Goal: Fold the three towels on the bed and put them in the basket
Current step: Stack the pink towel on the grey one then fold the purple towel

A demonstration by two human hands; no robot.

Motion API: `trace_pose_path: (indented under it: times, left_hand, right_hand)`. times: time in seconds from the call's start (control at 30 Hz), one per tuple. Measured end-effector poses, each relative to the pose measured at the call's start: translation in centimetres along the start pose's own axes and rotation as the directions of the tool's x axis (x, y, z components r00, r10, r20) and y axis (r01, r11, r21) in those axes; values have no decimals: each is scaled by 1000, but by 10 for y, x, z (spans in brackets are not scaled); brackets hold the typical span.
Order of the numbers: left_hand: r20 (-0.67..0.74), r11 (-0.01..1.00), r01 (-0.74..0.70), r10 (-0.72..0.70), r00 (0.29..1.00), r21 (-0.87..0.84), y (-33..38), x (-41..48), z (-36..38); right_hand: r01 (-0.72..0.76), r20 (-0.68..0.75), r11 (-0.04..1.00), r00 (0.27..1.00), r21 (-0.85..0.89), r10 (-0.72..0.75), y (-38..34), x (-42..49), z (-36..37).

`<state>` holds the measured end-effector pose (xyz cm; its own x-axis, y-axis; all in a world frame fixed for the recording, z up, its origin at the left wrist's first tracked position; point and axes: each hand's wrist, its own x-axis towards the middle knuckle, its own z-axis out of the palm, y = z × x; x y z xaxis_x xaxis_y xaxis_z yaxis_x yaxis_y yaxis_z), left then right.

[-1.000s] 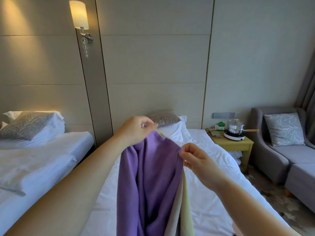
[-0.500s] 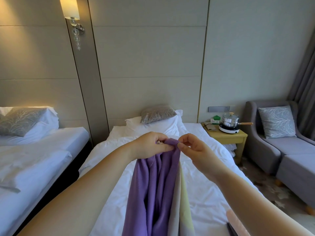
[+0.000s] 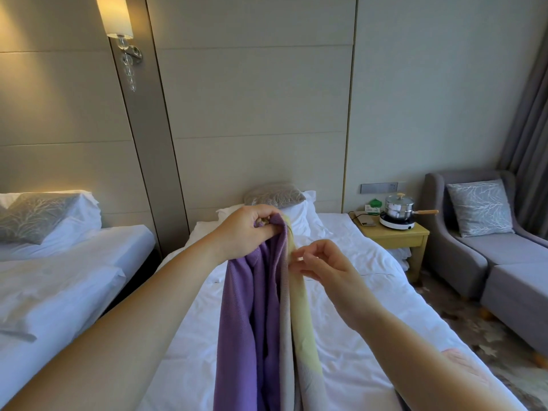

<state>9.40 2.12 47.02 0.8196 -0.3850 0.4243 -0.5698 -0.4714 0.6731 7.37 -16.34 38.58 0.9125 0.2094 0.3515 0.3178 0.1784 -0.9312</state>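
The left hand [image 3: 246, 232] gripped the bunched top of the purple towel [image 3: 246, 327], which hung below that fist over the bed [image 3: 370, 310], and the right hand [image 3: 329, 272], curled at the towel's pale edge just beside it (pinching or only touching, I could not tell), needed to follow that edge to its corner.

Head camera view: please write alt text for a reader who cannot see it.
A person's left hand grips the top of a hanging purple, grey and pale yellow towel above a white bed, while the right hand touches its yellow edge.
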Motion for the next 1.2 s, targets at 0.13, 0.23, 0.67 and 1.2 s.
trace_pose_path:
  times: [0.13,0.23,0.67,1.2]
  left_hand:
    - [75,1000,14,-12,997,-16,6,-3,-5]
    - [112,1000,21,-20,994,-5,12,-3,-6]
    - [-253,953,201,-141,957,228,-2,18,-9]
    - [-498,921,265,-92,862,287,-5,40,-11]
  right_hand:
    - [143,-98,953,980,-267,-174,-6,10,2]
    - [110,90,977,991,-182,-95,-17,22,-3]
    - [262,143,487,953,-833,-267,-20,4,4]
    - [1,-99,553,983,-833,-151,23,11,27]
